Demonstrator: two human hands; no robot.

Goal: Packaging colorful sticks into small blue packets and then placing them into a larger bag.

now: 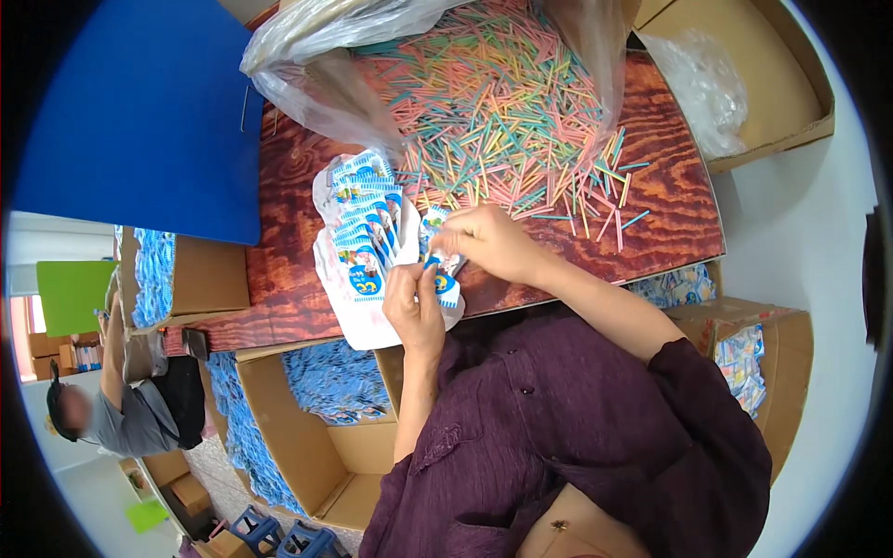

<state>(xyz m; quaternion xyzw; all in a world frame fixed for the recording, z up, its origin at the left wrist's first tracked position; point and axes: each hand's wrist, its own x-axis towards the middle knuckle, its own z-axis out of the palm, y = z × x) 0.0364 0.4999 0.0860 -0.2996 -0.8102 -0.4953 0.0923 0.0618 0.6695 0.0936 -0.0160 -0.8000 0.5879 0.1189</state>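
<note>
My left hand (pixel 415 305) is closed in a pinch at the edge of a small blue-and-white packet (pixel 447 290). Close above it, my right hand (pixel 486 244) has its fingers pressed together over the packets; whatever they pinch is hidden. Another packet (pixel 433 221) shows just beyond the right fingertips. To the left, several printed packets (pixel 365 228) overlap in a row on a white sheet (pixel 358 324). A large heap of thin pastel sticks (pixel 493 102) in pink, yellow and green spreads beyond my hands.
A clear plastic bag (pixel 307 88) surrounds the heap on the wood-patterned table (pixel 672 200). A blue panel (pixel 139 112) stands at left. Cardboard boxes (pixel 288 437) of blue packets sit below and beside the table. Another person (pixel 139 418) works at far left, near blue stools (pixel 307 539).
</note>
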